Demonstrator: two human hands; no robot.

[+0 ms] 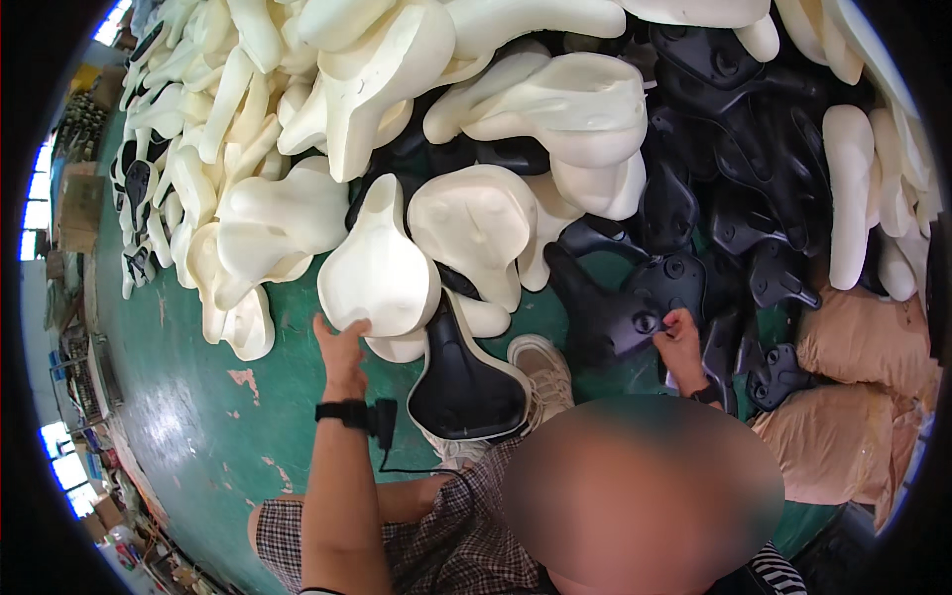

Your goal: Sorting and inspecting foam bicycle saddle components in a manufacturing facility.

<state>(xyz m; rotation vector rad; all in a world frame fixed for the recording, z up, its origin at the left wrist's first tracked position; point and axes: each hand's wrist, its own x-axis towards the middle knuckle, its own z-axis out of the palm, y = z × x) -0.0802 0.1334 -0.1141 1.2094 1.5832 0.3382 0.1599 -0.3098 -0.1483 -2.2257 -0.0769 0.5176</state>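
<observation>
My left hand point(344, 355) grips the wide near end of a cream foam bicycle saddle pad point(379, 273), thumb over its edge; its narrow nose points away from me. At the right, my right hand point(680, 349) has its fingers closed on the edge of a black plastic saddle base point(605, 315), which is slightly blurred. Between my hands, a black saddle base with a pale rim point(466, 387) rests at my shoes, nose pointing away. Another cream saddle pad point(474, 223) lies just beyond, hollow side up.
A large heap of cream saddle pads point(238, 119) spreads across the far left and middle. Black saddle bases point(734, 149) are piled at the far right. Brown sacks point(843, 436) stand at the near right. Green floor point(198, 397) runs along the left, with my shoe point(543, 377) in front.
</observation>
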